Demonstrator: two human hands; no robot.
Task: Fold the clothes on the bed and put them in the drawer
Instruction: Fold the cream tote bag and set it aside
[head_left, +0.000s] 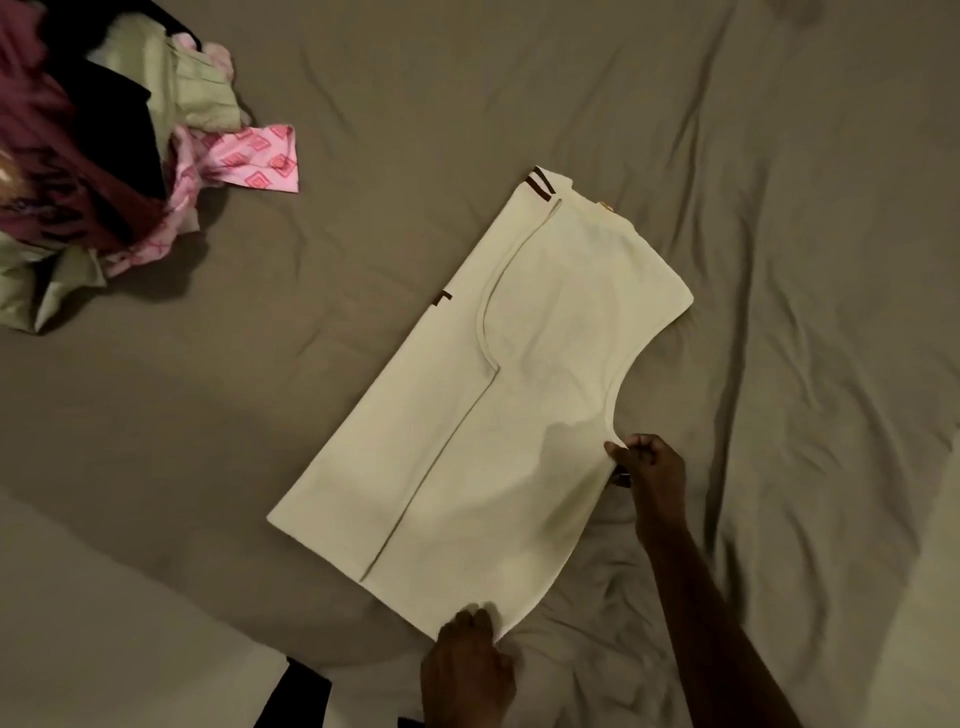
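Observation:
A cream white sleeveless top (498, 410) lies flat on the bed, folded lengthwise, with dark brown print showing at its far end. My left hand (467, 660) pinches the near bottom corner of the top. My right hand (649, 467) grips the right edge of the top at the curved armhole. A heap of unfolded clothes (93, 156) sits at the upper left, with pink patterned, pale green, black and maroon pieces.
The bed is covered with a wrinkled grey-brown sheet (779, 208). A pale floor or edge area (104, 623) shows at the lower left, with something dark (296, 696) at the bottom edge. No drawer is in view.

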